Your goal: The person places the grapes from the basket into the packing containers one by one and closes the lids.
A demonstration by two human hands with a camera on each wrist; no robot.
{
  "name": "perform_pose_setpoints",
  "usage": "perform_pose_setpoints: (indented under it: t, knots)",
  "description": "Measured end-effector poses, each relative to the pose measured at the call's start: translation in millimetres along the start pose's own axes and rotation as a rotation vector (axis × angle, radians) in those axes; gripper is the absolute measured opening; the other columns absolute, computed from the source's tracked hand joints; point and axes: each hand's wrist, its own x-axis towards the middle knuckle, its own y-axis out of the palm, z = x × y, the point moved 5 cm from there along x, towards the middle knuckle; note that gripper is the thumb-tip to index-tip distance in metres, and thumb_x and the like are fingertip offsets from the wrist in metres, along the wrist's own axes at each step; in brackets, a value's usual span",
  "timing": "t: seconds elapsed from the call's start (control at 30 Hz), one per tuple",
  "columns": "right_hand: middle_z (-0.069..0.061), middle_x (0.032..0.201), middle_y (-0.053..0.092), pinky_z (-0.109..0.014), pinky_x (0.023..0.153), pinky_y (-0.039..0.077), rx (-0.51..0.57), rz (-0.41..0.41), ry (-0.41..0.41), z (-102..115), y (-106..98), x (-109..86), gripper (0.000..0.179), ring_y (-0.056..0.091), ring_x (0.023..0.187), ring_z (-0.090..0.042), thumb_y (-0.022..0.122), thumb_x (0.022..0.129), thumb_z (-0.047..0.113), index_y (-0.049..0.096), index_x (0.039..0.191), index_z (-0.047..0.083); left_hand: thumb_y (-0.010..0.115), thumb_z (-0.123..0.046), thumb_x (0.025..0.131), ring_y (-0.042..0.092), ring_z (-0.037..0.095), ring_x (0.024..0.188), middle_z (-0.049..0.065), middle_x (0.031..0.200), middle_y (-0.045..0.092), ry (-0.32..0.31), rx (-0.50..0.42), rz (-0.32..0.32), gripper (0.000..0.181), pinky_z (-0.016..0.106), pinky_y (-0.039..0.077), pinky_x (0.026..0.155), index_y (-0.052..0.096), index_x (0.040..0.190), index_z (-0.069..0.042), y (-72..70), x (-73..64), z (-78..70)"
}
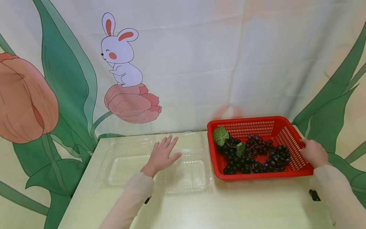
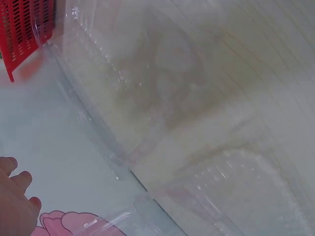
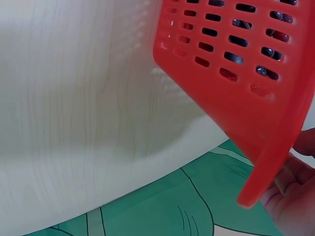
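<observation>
My left hand [image 1: 163, 156], fingers spread, hovers over two clear plastic boxes, a left one [image 1: 128, 171] and a right one [image 1: 186, 175]; whether it touches either cannot be told. In the left wrist view only the fingers [image 2: 19, 184] show, at the lower left edge. A red plastic basket [image 1: 246, 121] stands to the right of the boxes. On its right rim my right hand [image 1: 314, 154] has its grip, and the right wrist view shows the fingers [image 3: 290, 182] around that rim. Inside lie dark grapes [image 1: 277, 159], reddish grapes [image 1: 257, 144] and blackish-green grapes [image 1: 233, 152] with leaves [image 1: 220, 135].
A pale wood-grain table [image 1: 243, 206] bears the boxes and the basket. Behind it hangs a printed cloth [image 1: 186, 63] with a rabbit and tulips, close to the table's back edge. The boxes' transparent lids [image 1: 188, 141] stretch toward that edge.
</observation>
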Motion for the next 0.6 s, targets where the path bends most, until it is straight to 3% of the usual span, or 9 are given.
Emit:
perform_pose_setpoints:
  t: [0.17,0.6]
  knots:
    - [-0.038,0.115,0.042,-0.052,0.066,0.041,0.015,0.001,0.006,0,0,0.7,0.043,0.045,0.095,-0.048,0.045,0.081,0.008,0.043,0.12,-0.011,0.039,-0.052,0.087,0.02,0.03,0.134,0.01,0.146,0.021,0.021,-0.008,0.006,0.066,0.054,0.016,0.104,0.02,0.142,-0.02,5.5,4.3,-9.6]
    - [-0.038,0.115,0.042,-0.052,0.066,0.041,0.028,-0.006,0.02,3,-1,-1.8,0.043,0.045,0.094,-0.048,0.044,0.08,0.007,0.043,0.119,-0.011,0.039,-0.051,0.088,0.025,0.028,0.132,0.008,0.146,0.023,0.069,-0.028,-0.001,0.064,0.05,0.019,0.103,0.021,0.141,-0.02,14.4,16.9,-38.7]
